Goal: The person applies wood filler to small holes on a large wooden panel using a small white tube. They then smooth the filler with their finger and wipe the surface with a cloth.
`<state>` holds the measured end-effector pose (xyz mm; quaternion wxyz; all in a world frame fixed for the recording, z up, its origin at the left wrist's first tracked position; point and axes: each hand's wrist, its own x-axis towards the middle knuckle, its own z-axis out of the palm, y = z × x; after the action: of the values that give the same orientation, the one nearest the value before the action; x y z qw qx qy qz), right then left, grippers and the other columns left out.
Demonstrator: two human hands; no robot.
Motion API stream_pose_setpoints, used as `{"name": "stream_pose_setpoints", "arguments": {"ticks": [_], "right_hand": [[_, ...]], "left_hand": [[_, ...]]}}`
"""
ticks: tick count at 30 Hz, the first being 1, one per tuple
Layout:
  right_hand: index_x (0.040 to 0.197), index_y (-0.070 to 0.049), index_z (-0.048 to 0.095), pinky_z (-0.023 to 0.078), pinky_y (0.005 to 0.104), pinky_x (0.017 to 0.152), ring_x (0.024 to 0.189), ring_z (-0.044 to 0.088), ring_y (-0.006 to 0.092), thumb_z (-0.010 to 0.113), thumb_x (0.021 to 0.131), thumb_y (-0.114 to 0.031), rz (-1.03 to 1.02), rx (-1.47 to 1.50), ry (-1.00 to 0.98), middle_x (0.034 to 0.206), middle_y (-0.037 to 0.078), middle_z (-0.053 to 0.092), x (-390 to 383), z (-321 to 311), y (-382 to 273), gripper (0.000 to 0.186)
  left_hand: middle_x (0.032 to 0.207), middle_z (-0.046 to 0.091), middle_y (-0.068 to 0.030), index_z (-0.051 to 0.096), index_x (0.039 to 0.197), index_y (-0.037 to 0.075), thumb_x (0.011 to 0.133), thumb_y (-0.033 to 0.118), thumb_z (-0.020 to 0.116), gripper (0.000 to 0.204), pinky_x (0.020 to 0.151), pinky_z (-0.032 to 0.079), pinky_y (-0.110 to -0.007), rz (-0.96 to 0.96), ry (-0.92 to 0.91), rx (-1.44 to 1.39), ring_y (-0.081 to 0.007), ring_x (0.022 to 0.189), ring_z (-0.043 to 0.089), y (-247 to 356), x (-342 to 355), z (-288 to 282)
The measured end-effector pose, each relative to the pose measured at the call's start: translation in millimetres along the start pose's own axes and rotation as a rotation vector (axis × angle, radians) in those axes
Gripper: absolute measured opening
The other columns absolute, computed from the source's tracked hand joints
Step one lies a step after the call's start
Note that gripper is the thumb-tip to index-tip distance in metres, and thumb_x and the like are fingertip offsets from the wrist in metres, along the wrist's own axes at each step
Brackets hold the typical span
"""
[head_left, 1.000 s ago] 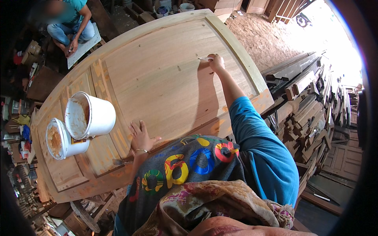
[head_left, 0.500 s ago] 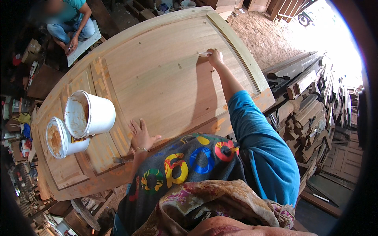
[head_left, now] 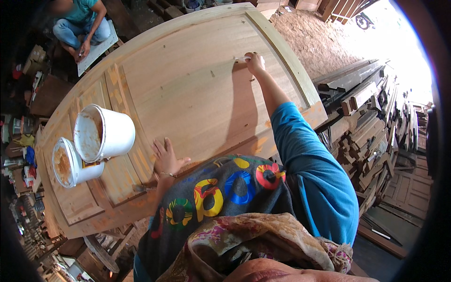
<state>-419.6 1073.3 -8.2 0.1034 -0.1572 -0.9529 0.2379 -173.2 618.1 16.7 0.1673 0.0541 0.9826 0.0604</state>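
The right hand (head_left: 255, 63) reaches toward eleven o'clock, arm (head_left: 274, 91) extended, pinching a pale tool (head_left: 240, 58) at two o'clock on the door (head_left: 188, 101); the left hand (head_left: 168, 160), empty, rests there with fingers (head_left: 168, 144) spread, near six o'clock.

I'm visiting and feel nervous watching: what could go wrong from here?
The big bucket and small bucket stand on the wooden panel; a bump from the nearby left hand might spill orange paste. The right hand, stretched far out with a pale tool, could slip and scratch the panel.
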Motion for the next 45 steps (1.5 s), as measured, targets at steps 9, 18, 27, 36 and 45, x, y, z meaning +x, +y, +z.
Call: {"name": "stream_pose_setpoints", "arguments": {"ticks": [9,18,27,36,45], "right_hand": [[0.105,-0.016,0.071,0.049,0.0436,0.086,0.101,0.061,0.0364,0.063,0.083,-0.011,-0.027,-0.006,-0.012,0.108,0.016,0.063,-2,-3,-4,0.024],[0.105,-0.016,0.070,0.049,0.0436,0.085,0.102,0.061,0.0361,0.064,0.084,-0.011,0.004,-0.024,-0.006,0.107,0.015,0.062,-7,-7,-9,0.023],[0.105,-0.016,0.071,0.050,0.0432,0.080,0.093,0.063,0.0346,0.066,0.083,-0.012,-0.007,0.012,0.061,0.098,0.014,0.066,-10,0,-7,0.023],[0.106,-0.009,0.071,0.049,0.0325,0.061,0.068,0.062,0.0195,0.065,0.085,-0.009,0.033,0.438,-0.123,0.078,0.010,0.067,-54,27,-36,0.022],[0.109,-0.012,0.068,0.049,0.0435,0.088,0.104,0.061,0.0350,0.063,0.084,-0.010,-0.107,0.136,-0.144,0.108,0.017,0.064,-71,21,-75,0.026]], "left_hand": [[0.150,0.007,-0.0359,0.018,0.149,0.003,0.058,0.059,0.081,0.124,0.111,0.030,-0.054,-0.039,-0.045,0.019,-0.0528,0.140,0.006,4,0,-8],[0.150,0.007,-0.0354,0.017,0.149,0.003,0.058,0.060,0.081,0.125,0.112,0.028,-0.053,-0.041,-0.051,0.018,-0.0526,0.140,0.006,5,0,-7],[0.150,0.006,-0.0373,0.021,0.148,0.000,0.060,0.056,0.082,0.120,0.114,0.019,-0.053,-0.032,-0.042,-0.066,-0.0534,0.140,0.008,4,-5,-14],[0.150,0.007,-0.0366,0.023,0.147,0.002,0.060,0.054,0.082,0.118,0.113,0.021,-0.053,-0.039,-0.030,-0.096,-0.0543,0.139,0.010,6,-5,-15],[0.150,0.005,-0.0371,0.023,0.148,0.002,0.058,0.053,0.083,0.119,0.114,0.016,-0.054,-0.028,-0.005,-0.130,-0.0553,0.139,0.007,4,-4,-12]]}}
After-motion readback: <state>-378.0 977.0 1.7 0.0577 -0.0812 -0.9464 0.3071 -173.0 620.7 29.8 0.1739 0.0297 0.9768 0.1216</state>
